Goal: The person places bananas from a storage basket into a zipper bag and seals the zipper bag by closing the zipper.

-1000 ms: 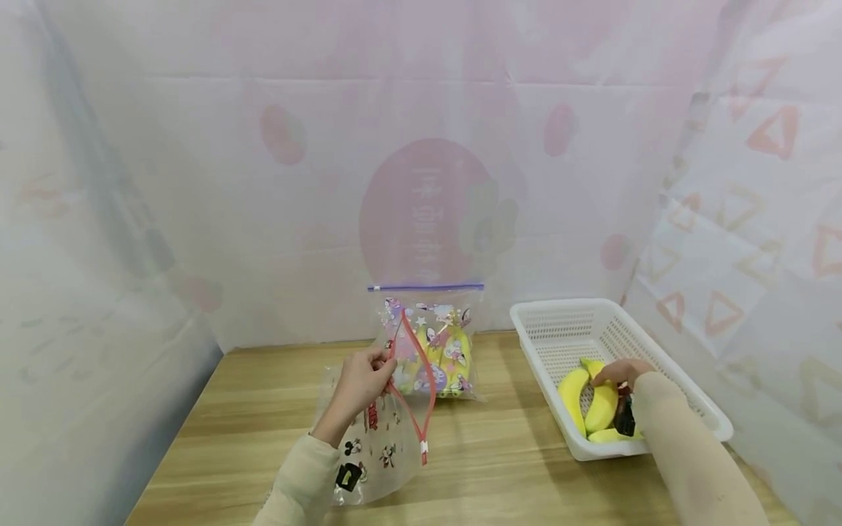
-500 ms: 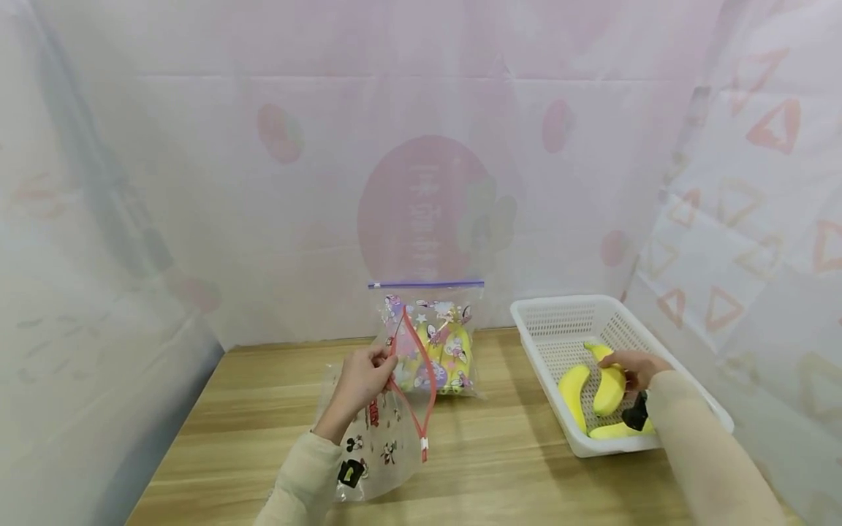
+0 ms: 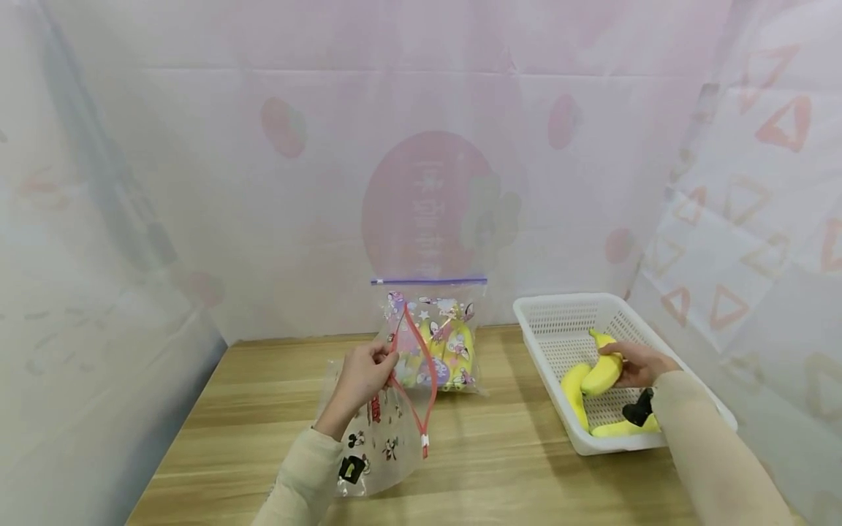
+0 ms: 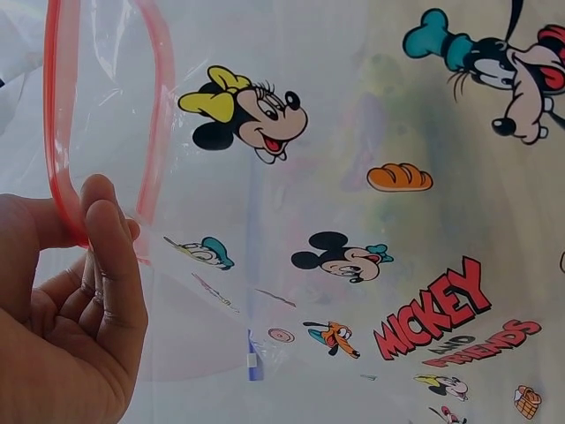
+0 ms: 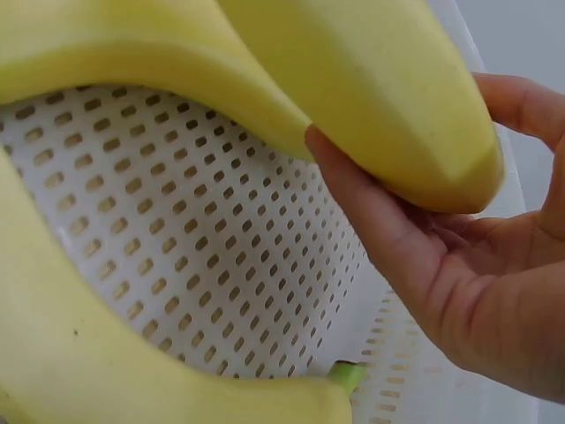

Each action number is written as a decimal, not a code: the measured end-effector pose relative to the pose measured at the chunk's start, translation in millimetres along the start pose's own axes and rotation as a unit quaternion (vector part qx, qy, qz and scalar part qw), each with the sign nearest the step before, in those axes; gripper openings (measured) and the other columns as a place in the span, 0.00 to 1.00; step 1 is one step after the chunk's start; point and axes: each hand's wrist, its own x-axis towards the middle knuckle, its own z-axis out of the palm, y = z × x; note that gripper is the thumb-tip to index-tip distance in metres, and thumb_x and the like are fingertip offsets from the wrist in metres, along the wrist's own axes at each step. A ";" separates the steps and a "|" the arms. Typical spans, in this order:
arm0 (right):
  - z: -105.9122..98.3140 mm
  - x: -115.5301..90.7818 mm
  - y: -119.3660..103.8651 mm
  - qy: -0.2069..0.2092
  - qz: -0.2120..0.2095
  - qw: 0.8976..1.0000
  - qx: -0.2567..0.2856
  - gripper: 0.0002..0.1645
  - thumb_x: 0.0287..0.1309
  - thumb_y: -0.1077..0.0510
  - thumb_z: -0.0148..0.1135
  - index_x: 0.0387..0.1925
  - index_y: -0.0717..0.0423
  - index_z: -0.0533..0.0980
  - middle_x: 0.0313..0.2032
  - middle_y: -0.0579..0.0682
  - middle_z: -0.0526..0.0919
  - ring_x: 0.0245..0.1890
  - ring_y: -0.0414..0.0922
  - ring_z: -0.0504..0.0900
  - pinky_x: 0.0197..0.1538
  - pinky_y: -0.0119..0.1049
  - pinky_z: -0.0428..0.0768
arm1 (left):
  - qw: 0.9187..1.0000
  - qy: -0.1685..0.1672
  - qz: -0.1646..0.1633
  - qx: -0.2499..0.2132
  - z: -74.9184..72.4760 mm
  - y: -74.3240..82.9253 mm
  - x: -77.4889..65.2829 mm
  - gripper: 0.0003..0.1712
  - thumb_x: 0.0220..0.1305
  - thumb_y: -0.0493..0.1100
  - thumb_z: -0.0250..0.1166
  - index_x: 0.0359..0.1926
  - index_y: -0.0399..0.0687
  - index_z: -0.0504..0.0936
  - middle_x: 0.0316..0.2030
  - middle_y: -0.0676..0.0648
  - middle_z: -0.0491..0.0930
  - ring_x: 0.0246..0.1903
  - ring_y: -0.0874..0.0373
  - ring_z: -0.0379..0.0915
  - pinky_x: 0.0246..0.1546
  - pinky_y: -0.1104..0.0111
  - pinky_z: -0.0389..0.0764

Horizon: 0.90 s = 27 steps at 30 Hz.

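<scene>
My left hand (image 3: 364,374) pinches the red zip edge of a clear cartoon-printed zipper bag (image 3: 388,446), whose mouth gapes apart. In the left wrist view, thumb and fingers meet on that red strip (image 4: 64,115). Over the white basket, my right hand (image 3: 639,364) grips a banana (image 3: 603,372) around its side, with the stem end pointing away. Seen from the right wrist, the thumb lies under this banana (image 5: 380,97) and the fingers behind it. Two other bananas sit in the basket, one at the left wall (image 3: 574,394) and one along the near wall (image 3: 625,427).
The white perforated basket (image 3: 539,343) stands at the right of the wooden table (image 3: 263,409). Behind the held bag, a purple-topped zipper bag (image 3: 460,358) with bananas inside leans against the back curtain (image 3: 302,219). Patterned curtains also hang on both sides.
My right hand has taken hold of a banana and lifted it, shifting it away from the near wall so it now overlaps the left one. My left hand keeps its pinch on the bag.
</scene>
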 end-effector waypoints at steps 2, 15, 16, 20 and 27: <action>0.8 0.7 -1.2 -0.017 -0.011 1.000 0.013 0.23 0.66 0.57 0.50 0.51 0.69 0.55 0.39 0.60 0.72 0.37 0.50 0.80 0.50 0.46 0.77 | 1.000 -0.001 -0.002 -0.003 0.5 -0.1 0.0 0.06 0.63 0.39 0.60 0.30 0.44 0.81 0.15 0.50 0.74 0.12 0.58 0.71 0.12 0.69 0.72; 19.3 -1.5 -17.8 -0.070 -0.061 0.995 0.037 0.30 0.69 0.56 0.47 0.62 0.66 0.46 0.44 0.58 0.71 0.40 0.49 0.80 0.52 0.49 0.76 | 1.000 0.000 -0.011 -0.009 1.7 0.3 -0.6 0.06 0.62 0.39 0.61 0.30 0.44 0.81 0.15 0.50 0.75 0.13 0.54 0.71 0.12 0.70 0.70; 20.9 -2.2 -19.0 -0.073 -0.068 0.994 0.032 0.30 0.69 0.56 0.47 0.62 0.66 0.47 0.43 0.58 0.71 0.40 0.49 0.80 0.51 0.49 0.76 | 1.000 -0.001 -0.014 -0.010 1.6 0.4 -0.7 0.06 0.63 0.39 0.61 0.30 0.44 0.82 0.16 0.49 0.75 0.13 0.53 0.72 0.13 0.70 0.71; 28.2 -5.5 -23.5 -0.088 -0.093 0.992 0.009 0.28 0.70 0.56 0.46 0.61 0.64 0.47 0.43 0.56 0.72 0.40 0.47 0.80 0.49 0.47 0.78 | 1.000 -0.003 -0.019 -0.011 1.8 0.7 -0.6 0.06 0.63 0.40 0.60 0.32 0.44 0.82 0.16 0.49 0.75 0.14 0.53 0.73 0.13 0.69 0.72; 43.6 -10.4 -32.1 -0.108 -0.112 0.988 -0.006 0.27 0.71 0.56 0.44 0.60 0.66 0.48 0.44 0.57 0.74 0.37 0.46 0.81 0.44 0.43 0.80 | 0.999 -0.009 -0.028 -0.025 2.2 1.4 0.1 0.07 0.63 0.40 0.60 0.34 0.43 0.83 0.17 0.48 0.75 0.13 0.56 0.72 0.13 0.70 0.73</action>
